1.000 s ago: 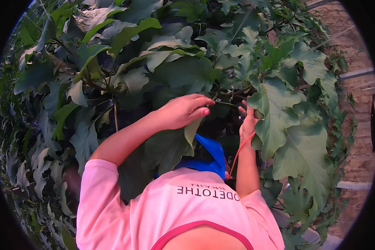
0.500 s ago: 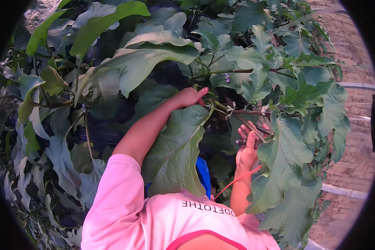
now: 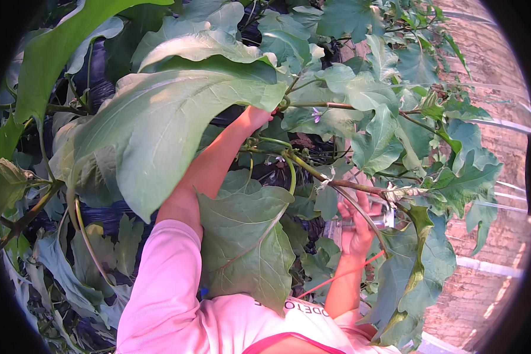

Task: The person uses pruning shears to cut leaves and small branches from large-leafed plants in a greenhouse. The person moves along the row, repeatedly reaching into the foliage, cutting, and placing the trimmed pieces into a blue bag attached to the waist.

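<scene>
My left hand point(image 3: 258, 117) reaches up under a broad green eggplant leaf point(image 3: 153, 124), close to a stem point(image 3: 330, 106) with a small purple flower point(image 3: 316, 114). Its fingers look bent, but the leaf hides most of them and anything in them. On the right, my right hand point(image 3: 356, 233) is raised with its palm turned inward, behind a thick brownish branch point(image 3: 360, 187). It holds a small tube-shaped tool point(image 3: 386, 220) crosswise, partly screened by fingers and stems. A red cord point(image 3: 342, 275) runs across my right forearm.
Another large leaf point(image 3: 248, 242) hangs between my arms, in front of my chest. Leafy eggplant plants crowd the left and top over dark plastic sheeting point(image 3: 109, 218). Bare brown soil point(image 3: 484, 236) with pale strips lies along the right.
My left hand has moved slightly up and left, and its fingers have gone behind leaf and stem. The right hand is a little lower in view. The leaves have shifted and look nearer.
</scene>
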### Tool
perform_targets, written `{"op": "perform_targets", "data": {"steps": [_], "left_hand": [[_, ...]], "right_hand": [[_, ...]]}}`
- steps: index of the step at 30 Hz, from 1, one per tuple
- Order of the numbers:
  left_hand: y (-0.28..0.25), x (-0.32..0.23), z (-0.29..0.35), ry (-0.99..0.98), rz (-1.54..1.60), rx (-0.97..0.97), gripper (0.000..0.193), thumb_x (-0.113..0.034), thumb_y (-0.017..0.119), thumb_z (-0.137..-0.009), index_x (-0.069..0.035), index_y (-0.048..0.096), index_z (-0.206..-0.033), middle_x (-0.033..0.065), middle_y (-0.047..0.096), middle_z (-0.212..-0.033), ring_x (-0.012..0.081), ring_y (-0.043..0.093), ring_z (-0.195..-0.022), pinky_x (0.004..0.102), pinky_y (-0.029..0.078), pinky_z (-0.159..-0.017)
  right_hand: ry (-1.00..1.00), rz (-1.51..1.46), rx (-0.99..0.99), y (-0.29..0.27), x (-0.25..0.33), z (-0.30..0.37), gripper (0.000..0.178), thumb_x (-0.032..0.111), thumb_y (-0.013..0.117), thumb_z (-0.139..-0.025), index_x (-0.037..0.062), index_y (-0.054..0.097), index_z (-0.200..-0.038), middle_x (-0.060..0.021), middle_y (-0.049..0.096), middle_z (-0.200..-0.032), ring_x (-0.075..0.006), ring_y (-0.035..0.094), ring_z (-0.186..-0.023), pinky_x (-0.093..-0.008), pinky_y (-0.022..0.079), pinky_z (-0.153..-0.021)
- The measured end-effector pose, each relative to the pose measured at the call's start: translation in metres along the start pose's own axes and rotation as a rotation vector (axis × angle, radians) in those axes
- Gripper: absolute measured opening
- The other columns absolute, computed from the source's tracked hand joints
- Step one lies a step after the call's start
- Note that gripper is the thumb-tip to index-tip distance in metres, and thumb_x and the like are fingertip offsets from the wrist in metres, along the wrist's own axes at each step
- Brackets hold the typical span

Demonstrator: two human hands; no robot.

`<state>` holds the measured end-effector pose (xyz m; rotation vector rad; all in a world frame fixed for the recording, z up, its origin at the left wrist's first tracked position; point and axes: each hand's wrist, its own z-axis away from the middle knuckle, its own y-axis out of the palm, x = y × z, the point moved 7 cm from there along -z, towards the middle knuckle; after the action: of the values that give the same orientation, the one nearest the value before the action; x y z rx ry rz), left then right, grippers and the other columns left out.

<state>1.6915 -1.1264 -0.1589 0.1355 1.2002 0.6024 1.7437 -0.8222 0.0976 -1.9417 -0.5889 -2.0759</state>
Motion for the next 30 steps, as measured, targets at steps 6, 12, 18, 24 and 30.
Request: {"op": "perform_targets", "data": {"steps": [6, 12, 18, 24, 30], "left_hand": [[0.008, -0.018, 0.025, 0.019, 0.032, -0.038, 0.055, 0.007, 0.047, -0.091, -0.004, 0.04, -0.144, 0.0153, 0.054, -0.136, 0.0242, 0.063, -0.118, 0.0361, 0.055, -0.097], [-0.007, -0.011, 0.042, 0.259, 0.002, -0.209, 0.047, 0.014, 0.058, -0.086, 0.002, 0.04, -0.128, 0.0165, 0.053, -0.129, 0.0269, 0.066, -0.115, 0.034, 0.057, -0.092], [-0.016, -0.021, 0.049, 0.467, -0.086, -0.457, 0.054, 0.005, 0.075, -0.081, 0.0, 0.052, -0.129, 0.009, 0.058, -0.118, 0.0195, 0.071, -0.096, 0.0272, 0.056, -0.078], [-0.027, -0.038, 0.038, 0.335, -0.49, -0.467, 0.053, 0.008, 0.075, -0.081, -0.004, 0.061, -0.131, 0.0093, 0.052, -0.125, 0.0148, 0.063, -0.083, 0.0265, 0.057, -0.077], [-0.042, -0.044, 0.034, 0.597, -0.508, -0.459, 0.029, 0.001, 0.07, -0.084, -0.005, 0.069, -0.112, 0.0093, 0.06, -0.105, 0.0207, 0.067, -0.086, 0.0314, 0.055, -0.079]], "right_hand": [[-0.002, 0.173, -0.036, -0.054, -0.056, -0.148, 0.054, 0.013, 0.074, -0.092, 0.0069, 0.052, -0.141, -0.0112, 0.062, -0.131, -0.022, 0.068, -0.101, -0.0326, 0.06, -0.075], [0.263, -0.168, 0.149, 0.011, -0.094, -0.235, 0.052, 0.026, 0.068, -0.097, 0.0025, 0.049, -0.139, -0.0137, 0.069, -0.113, -0.0209, 0.069, -0.092, -0.0277, 0.054, -0.065], [-0.076, 0.136, 0.077, 0.091, -0.052, -0.274, 0.065, 0.01, 0.083, -0.084, 0.003, 0.037, -0.13, -0.0185, 0.068, -0.101, -0.0247, 0.072, -0.073, -0.0308, 0.056, -0.066], [-0.094, 0.218, 0.186, 0.123, -0.036, -0.276, 0.055, 0.01, 0.08, -0.087, 0.0016, 0.041, -0.125, -0.0164, 0.066, -0.098, -0.024, 0.072, -0.077, -0.0301, 0.056, -0.065], [-0.093, 0.342, 0.236, 0.134, -0.037, -0.292, 0.057, 0.01, 0.079, -0.088, -0.0023, 0.042, -0.13, -0.0145, 0.067, -0.098, -0.0209, 0.071, -0.075, -0.0295, 0.056, -0.062]]}}
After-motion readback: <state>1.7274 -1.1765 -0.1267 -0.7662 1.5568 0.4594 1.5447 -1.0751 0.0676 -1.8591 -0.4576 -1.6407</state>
